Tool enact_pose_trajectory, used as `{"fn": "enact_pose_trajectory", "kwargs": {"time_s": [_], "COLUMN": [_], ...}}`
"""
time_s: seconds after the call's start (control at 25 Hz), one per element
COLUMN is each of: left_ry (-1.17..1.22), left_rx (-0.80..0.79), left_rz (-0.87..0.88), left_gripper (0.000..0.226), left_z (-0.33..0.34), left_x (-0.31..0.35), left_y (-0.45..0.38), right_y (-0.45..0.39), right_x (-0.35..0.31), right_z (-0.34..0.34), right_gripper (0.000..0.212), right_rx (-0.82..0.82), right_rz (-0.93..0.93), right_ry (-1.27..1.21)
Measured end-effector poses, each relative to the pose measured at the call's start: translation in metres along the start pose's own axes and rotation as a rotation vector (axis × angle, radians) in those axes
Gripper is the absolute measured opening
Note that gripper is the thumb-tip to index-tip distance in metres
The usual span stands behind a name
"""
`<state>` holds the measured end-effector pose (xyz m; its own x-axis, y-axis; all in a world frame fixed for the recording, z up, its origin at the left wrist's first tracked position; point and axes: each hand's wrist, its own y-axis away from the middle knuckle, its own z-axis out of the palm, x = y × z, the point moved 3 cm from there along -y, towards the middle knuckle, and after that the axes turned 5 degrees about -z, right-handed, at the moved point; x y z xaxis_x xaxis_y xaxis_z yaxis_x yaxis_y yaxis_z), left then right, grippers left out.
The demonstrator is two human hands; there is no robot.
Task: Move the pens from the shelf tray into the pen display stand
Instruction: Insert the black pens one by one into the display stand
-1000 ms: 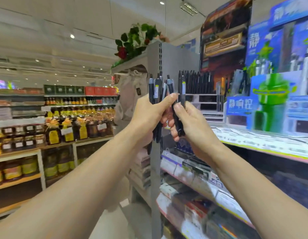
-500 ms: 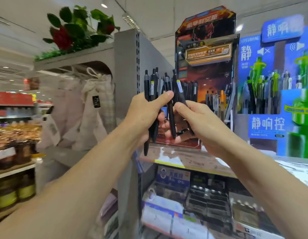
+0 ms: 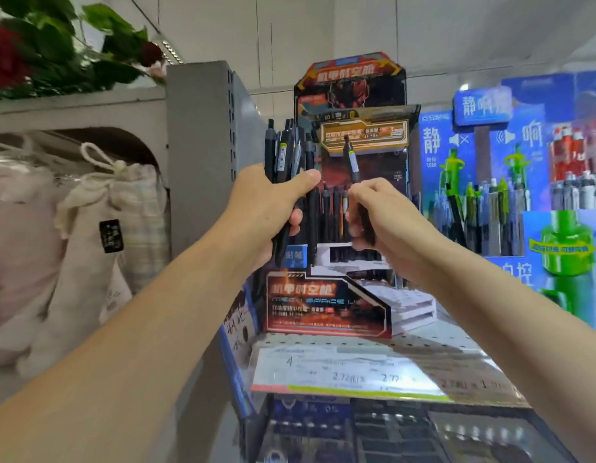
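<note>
Left hand: the left hand [image 3: 266, 208] is gripping a bundle of black pens [image 3: 290, 182], fingers and thumb curling right round them, holding them upright at the display's left edge.
Right hand: the right hand [image 3: 383, 215] is pinching a single black pen [image 3: 353, 162] between its fingertips, the pen standing nearly upright with a pale label strip on its barrel.
Single pen: it is sitting in front of the pen display stand [image 3: 326, 305], above the row of pens [image 3: 333, 212] already standing in the stand's back tier.
Stand: the red-and-black cardboard stand is sitting on the perforated shelf [image 3: 423, 339], its white stepped tiers showing on the right.
Neighbours: a blue display with green pens [image 3: 473, 202] is standing just beside it on the right; a grey shelf upright [image 3: 203, 155] is rising to the left.
Further left: drawstring cloth bags [image 3: 106, 208] are hanging; red flowers [image 3: 9, 58] are sitting up top.
Shelf tray: I cannot tell where it is.
</note>
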<state>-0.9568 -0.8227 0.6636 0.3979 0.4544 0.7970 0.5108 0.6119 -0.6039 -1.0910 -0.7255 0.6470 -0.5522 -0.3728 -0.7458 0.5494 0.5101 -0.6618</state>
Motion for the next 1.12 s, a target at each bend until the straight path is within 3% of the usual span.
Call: {"fn": "enact_pose_trajectory", "kwargs": {"time_s": [0.08,0.24,0.52,1.12], "left_ry": [-0.012,-0.056,-0.123,-0.185], "left_rx": [0.011,0.047,0.119,0.119], "left_rz": [0.0,-0.003,0.066,0.14], "left_gripper": [0.012,0.013,0.017,0.011], "left_z": [0.002,0.004,-0.006,-0.014], "left_x": [0.0,-0.001,0.007,-0.001], "left_y": [-0.005,-0.014,-0.032,-0.047], "right_y": [-0.009,-0.024,-0.044,-0.062], "right_x": [-0.001,-0.003,-0.001,0.016], "right_z": [0.005,0.004,0.015,0.028], "right_gripper": [0.011,0.024,0.014,0.009], "right_rx": [-0.01,-0.018,-0.169,-0.201], "right_rz": [0.005,-0.008,-0.045,-0.093], "right_ry": [-0.066,0.067,0.047,0.276]}}
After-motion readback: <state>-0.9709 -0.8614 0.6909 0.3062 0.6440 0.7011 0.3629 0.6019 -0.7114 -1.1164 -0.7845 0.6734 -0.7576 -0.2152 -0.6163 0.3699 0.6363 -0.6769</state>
